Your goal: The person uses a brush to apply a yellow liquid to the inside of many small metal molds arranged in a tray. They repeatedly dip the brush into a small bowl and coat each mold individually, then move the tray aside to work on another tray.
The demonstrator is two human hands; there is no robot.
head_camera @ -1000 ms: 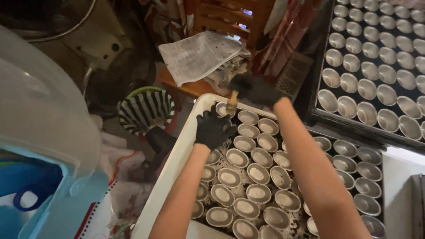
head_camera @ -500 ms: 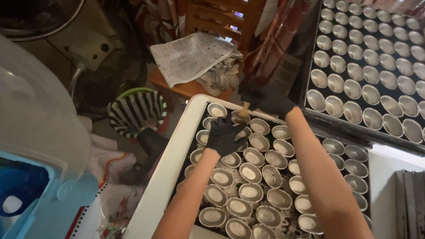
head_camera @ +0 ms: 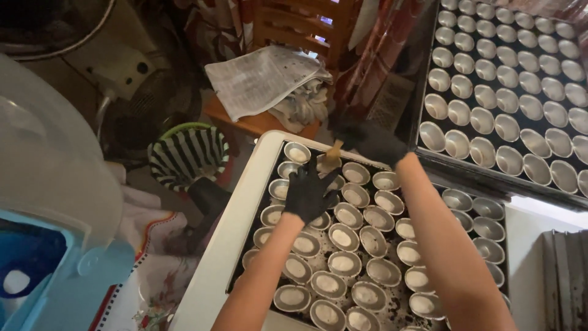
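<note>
Cluttered kitchen: tray (head_camera: 245,208) of cups; left hand (head_camera: 309,193) spread, right hand (head_camera: 367,140) pinching brush (head_camera: 332,158).

Right hand (head_camera: 367,140) dark and motion-blurred, grip on brush (head_camera: 332,156) unclear; brush handle hidden inside glove. Cups beneath left hand (head_camera: 310,193) covered. Near tray (head_camera: 245,208) cut off at bottom edge. Far tray (head_camera: 429,156) cropped top and right. Newspaper (head_camera: 260,79) print too small to make out. Fan (head_camera: 144,101) lost in shadow.

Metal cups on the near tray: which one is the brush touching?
The cup in the tray's far row, second from the left corner; the brush in the right hand rests its bristles in it.
</note>
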